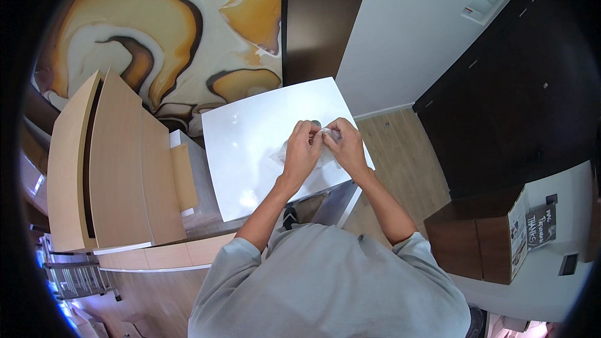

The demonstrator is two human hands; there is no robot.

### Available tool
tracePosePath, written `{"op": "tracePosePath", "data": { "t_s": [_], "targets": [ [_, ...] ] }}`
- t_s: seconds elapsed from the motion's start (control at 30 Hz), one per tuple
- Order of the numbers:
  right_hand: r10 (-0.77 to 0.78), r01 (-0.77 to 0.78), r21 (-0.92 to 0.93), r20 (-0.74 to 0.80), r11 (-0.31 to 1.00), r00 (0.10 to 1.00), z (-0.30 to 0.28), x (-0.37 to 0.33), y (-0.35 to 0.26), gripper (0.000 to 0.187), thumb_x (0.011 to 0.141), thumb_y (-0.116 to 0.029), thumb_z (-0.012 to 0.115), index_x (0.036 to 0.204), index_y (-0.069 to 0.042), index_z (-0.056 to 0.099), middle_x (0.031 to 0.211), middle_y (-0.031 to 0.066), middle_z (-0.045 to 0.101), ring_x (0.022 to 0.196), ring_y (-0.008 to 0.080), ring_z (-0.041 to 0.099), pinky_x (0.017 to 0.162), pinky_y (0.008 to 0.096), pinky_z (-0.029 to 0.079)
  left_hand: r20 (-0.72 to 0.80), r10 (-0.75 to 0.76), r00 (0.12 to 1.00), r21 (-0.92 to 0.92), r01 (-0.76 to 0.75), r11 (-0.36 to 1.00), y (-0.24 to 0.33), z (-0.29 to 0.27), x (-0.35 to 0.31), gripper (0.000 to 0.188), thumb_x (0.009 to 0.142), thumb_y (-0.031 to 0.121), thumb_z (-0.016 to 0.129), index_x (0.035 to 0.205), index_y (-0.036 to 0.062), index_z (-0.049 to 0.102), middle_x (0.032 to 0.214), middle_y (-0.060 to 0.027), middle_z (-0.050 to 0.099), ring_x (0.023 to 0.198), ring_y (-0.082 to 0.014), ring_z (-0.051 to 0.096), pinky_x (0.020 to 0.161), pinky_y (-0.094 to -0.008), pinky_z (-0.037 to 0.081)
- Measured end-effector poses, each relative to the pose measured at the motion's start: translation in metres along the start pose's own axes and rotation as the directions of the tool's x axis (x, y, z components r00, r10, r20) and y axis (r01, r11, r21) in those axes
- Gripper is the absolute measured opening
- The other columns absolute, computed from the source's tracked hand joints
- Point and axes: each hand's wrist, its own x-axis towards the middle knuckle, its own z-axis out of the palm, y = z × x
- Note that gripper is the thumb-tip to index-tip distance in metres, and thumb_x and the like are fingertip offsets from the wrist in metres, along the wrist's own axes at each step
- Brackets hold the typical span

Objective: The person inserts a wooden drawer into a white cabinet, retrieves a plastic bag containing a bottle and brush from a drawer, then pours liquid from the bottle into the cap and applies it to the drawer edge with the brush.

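Plastic bag (325, 158) is pinched by 2 hands (302, 150) (348, 148), fingers curled inward.

Clear plastic bag (324, 158) over glossy white rectangular table (250, 144), pale wooden cabinet (118, 169) left of it, dark panelled wall (510, 94) right of it, swirled amber mural (181, 22) beyond.

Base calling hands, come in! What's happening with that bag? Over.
Left hand, right hand: close together, pinching. Clear plastic bag: between them, over white table. In the way: hands hide part of it.

A crumpled, see-through plastic bag (325, 158) hangs loosely, pinched at its top, above a white tabletop (250, 144).
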Motion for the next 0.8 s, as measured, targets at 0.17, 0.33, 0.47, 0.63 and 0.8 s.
{"op": "tracePosePath", "data": {
  "t_s": [0.17,0.33,0.47,0.63,0.8],
  "targets": [
    [0.004,-0.005,0.007,0.096,1.0,0.995,-0.018,-0.013,-0.009,0.047,0.086,-0.002,0.076,0.132,-0.002,0.065,0.1,0.0171,0.068,0.095,0.0343,0.069,0.089,0.0406,0.055,0.15,0.045,0.988,-0.063,-0.036,0.997,0.0,-0.016,0.011,0.027,0.095,0.004,0.071,0.121,-0.0017,0.064,0.103,-0.0124,0.068,0.096,-0.0209,0.068,0.081,-0.0345,0.059],
    [0.126,-0.145,0.134,0.14,0.98,0.982,-0.03,-0.001,-0.007,0.052,0.084,0.005,0.072,0.135,-0.004,0.064,0.102,0.0148,0.071,0.097,0.0287,0.07,0.091,0.0383,0.055,0.319,0.035,0.947,-0.002,-0.036,0.999,0.0,-0.016,0.023,0.029,0.091,0.006,0.075,0.118,-0.002,0.067,0.105,-0.0131,0.066,0.095,-0.0227,0.068,0.081,-0.0338,0.059],
    [0.092,-0.103,0.213,0.061,0.972,0.994,-0.033,0.014,0.003,0.041,0.085,0.009,0.069,0.123,-0.004,0.071,0.099,0.0083,0.073,0.096,0.0181,0.069,0.088,0.0333,0.055,0.257,-0.009,0.966,-0.029,0.017,0.999,-0.002,-0.005,0.018,0.022,0.09,0.006,0.076,0.108,-0.0038,0.067,0.104,-0.0141,0.066,0.092,-0.0252,0.068,0.08,-0.0348,0.059],
    [0.171,-0.174,0.334,0.037,0.926,0.985,-0.02,0.025,0.013,0.025,0.085,0.009,0.066,0.106,0.001,0.075,0.1,0.01,0.074,0.091,0.0195,0.071,0.087,0.0339,0.056,0.051,0.066,0.997,-0.069,-0.062,0.996,-0.007,0.005,0.005,0.017,0.092,0.002,0.075,0.102,-0.0037,0.064,0.106,-0.0142,0.065,0.096,-0.0251,0.068,0.08,-0.0349,0.06],
    [0.385,-0.349,0.644,0.091,0.681,0.918,-0.003,0.027,0.022,0.025,0.085,0.012,0.065,0.104,-0.001,0.073,0.102,0.0071,0.074,0.09,0.016,0.069,0.083,0.0297,0.055,-0.041,0.089,0.995,-0.077,-0.092,0.993,-0.011,0.01,-0.001,0.015,0.093,-0.001,0.073,0.103,-0.0029,0.062,0.108,-0.0145,0.066,0.098,-0.0251,0.068,0.081,-0.0348,0.059]
  ]
}}
